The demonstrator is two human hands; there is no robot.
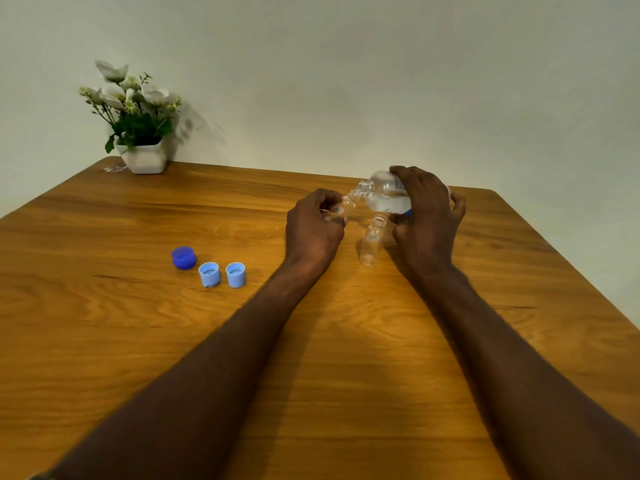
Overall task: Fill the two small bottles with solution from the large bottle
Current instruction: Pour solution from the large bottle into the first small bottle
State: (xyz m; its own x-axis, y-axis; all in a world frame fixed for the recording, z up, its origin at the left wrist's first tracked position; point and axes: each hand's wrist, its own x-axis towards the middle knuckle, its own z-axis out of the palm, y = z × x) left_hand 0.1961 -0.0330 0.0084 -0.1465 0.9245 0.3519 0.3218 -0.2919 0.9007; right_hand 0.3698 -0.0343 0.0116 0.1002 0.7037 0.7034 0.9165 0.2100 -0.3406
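My right hand [427,213] grips the large clear bottle [386,194], tipped on its side with its open mouth pointing left. Clear liquid lies in its lower half. My left hand [313,226] holds one small clear bottle [346,205], tilted so its neck meets the large bottle's mouth. The other small bottle [372,240] stands upright and uncapped on the wooden table [138,341], just below the large bottle and between my hands. It looks empty.
A dark blue cap [183,258] and two light blue caps [209,274] [236,274] lie open side up to the left of my left arm. A white pot of flowers [143,157] stands at the table's far left corner.
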